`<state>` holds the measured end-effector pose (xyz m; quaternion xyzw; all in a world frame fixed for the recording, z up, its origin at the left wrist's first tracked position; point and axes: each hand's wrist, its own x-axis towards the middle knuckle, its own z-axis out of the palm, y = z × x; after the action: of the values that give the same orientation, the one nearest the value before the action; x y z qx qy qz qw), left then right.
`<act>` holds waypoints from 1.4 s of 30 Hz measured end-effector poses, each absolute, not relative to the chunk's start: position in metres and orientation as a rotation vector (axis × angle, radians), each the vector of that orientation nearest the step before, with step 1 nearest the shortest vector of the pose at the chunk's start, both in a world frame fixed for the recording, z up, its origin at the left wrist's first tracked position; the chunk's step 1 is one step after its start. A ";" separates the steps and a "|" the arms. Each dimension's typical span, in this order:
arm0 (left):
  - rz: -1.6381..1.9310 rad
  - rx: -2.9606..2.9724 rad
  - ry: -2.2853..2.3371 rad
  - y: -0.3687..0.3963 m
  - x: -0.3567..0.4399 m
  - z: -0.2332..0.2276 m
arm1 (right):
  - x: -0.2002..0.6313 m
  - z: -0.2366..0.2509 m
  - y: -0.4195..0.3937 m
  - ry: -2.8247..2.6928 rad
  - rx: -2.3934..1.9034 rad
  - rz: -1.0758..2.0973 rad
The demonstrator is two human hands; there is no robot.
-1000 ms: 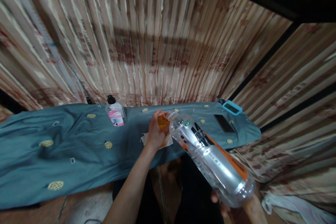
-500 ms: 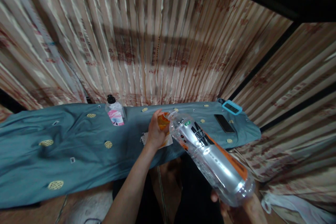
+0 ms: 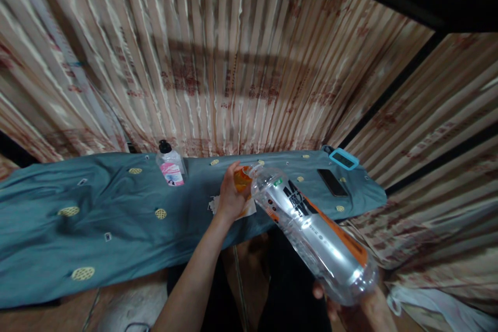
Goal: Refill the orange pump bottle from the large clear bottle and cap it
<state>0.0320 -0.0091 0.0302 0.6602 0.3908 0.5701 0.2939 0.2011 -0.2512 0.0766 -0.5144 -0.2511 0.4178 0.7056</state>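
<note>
My left hand (image 3: 230, 196) grips a small orange container (image 3: 241, 180) that rests on a white paper (image 3: 245, 211) on the blue-grey cloth (image 3: 116, 223). My right hand (image 3: 352, 308), mostly hidden at the bottom edge, holds the base of a large clear plastic bottle (image 3: 315, 236) with a silver, black and orange label. The bottle is tilted, its mouth touching the rim of the orange container.
A small clear bottle with a black cap and pink label (image 3: 170, 165) stands at the back of the cloth. A dark phone (image 3: 332, 182) and a turquoise-framed device (image 3: 343, 158) lie at the right end. Striped curtains (image 3: 241, 62) hang behind.
</note>
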 end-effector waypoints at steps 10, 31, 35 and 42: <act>1.517 1.746 1.052 -0.010 0.032 0.031 | 0.191 0.091 -0.250 -0.497 -1.183 0.937; 1.502 1.738 1.023 -0.011 0.031 0.036 | 0.197 0.083 -0.252 -0.596 -1.113 0.952; 1.499 1.736 1.045 -0.011 0.031 0.037 | 0.199 0.081 -0.254 -0.587 -1.148 0.959; 1.504 1.722 1.040 -0.010 0.032 0.034 | 0.203 0.077 -0.256 -0.615 -1.206 0.958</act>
<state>0.0319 -0.0099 0.0338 0.6518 0.3939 0.5692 0.3099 0.2027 -0.2558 0.0770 -0.5363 -0.2734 0.4258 0.6755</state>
